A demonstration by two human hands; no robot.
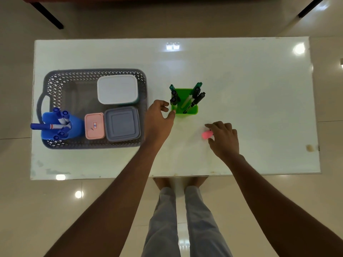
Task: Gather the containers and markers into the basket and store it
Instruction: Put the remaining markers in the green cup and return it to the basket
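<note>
A grey lattice basket (55, 84) stands at the table's left. Inside it are a white-lidded container (117, 89), a grey container (122, 123), a small pink container (94, 126) and a blue holder (76, 127) with several blue markers (44, 126). A green holder (191, 110) with several dark markers (196, 89) stands mid-table. My left hand (158, 119) reaches the green holder's left side, its thumb tip touching the near corner. My right hand (223, 139) curls round a small pink object (207, 134) lying on the table; most of that object is hidden.
The white table (250, 86) has its near edge just above my feet. Dark table legs (49, 14) stand on the shiny floor beyond the far edge.
</note>
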